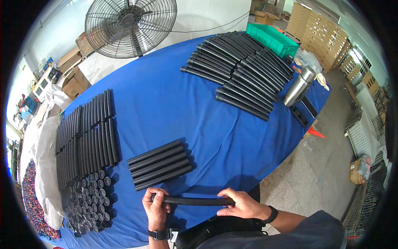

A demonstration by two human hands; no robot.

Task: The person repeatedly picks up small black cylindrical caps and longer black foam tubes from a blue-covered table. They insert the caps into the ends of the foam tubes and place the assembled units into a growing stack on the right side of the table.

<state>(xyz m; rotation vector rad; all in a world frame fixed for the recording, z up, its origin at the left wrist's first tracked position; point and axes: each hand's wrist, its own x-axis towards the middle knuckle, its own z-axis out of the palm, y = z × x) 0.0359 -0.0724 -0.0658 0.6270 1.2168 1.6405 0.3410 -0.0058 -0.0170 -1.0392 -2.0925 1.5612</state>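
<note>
Near the front edge of the blue-covered table, I hold a black tube (197, 201) level between both hands. My left hand (156, 211) is closed round its left end, thumb on top. At the right end, my right hand (245, 205) grips the tube between thumb and fingers. Just beyond lie several loose black tubes (161, 164), side by side and slightly slanted. Left of my left hand, many round black caps (94, 199) stand in a cluster. Behind the caps, more black tubes (89, 143) lie in tight rows.
Black tubes with wider collared ends (244, 70) are stacked at the far right of the blue cloth (153, 103). Beside them stand a green crate (271, 39) and a steel flask (299, 87). A large fan (128, 20) stands beyond the table. White sheeting (45, 174) lies at the left.
</note>
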